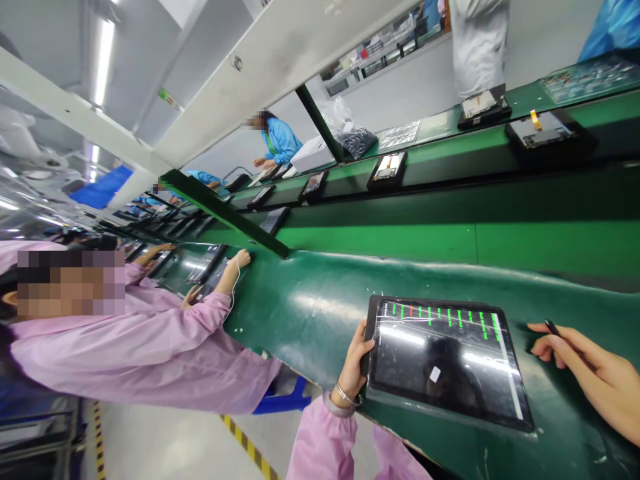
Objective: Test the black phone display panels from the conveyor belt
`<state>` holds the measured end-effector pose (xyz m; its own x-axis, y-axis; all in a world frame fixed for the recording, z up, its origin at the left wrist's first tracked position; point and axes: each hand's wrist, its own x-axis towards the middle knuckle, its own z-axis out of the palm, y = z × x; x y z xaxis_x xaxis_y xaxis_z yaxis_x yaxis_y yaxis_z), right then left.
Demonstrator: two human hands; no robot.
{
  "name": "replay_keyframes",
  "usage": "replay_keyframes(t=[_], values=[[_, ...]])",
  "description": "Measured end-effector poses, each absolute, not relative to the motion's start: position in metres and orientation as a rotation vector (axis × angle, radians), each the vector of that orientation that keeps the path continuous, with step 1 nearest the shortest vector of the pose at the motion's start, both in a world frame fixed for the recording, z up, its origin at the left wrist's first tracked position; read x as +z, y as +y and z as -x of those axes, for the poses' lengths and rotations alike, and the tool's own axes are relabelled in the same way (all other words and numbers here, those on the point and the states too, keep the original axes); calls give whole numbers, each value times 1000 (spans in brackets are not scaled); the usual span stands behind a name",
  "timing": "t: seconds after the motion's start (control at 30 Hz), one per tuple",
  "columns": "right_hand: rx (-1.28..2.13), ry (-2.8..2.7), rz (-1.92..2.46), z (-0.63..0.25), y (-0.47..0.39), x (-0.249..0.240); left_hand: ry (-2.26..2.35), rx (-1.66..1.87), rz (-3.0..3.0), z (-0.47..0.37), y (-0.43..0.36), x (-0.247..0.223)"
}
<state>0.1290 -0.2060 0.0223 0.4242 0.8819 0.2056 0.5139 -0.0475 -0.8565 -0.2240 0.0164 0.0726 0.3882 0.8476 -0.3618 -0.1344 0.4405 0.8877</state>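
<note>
Clasped at one end by the left hand (356, 360), the tablet (453, 370) points lengthwise toward the right hand (585, 360), nearby but apart, pinching a pen (553, 327).

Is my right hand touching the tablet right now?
Apart. The head view shows a strip of green work surface between the right hand's fingertips and the nearest edge of the tablet.

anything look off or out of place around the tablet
The tablet shows one red line among mostly green ones, and a small white rectangle sits askew on its screen, perhaps a sticker. White scraps lie loose on the green mat near the co-worker's pink sleeve.
</note>
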Motion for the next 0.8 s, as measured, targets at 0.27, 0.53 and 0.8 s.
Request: replay_keyframes(t=[0.27, 0.53, 0.8], values=[[464, -1240, 1692, -129, -206, 24, 999, 733, -911, 223, 16, 76], [422, -1265, 1679, -125, -203, 31, 1033, 654, -1009, 221, 11, 75], [460, -1240, 1647, -124, -200, 37, 1067, 722, -991, 221, 10, 75]])
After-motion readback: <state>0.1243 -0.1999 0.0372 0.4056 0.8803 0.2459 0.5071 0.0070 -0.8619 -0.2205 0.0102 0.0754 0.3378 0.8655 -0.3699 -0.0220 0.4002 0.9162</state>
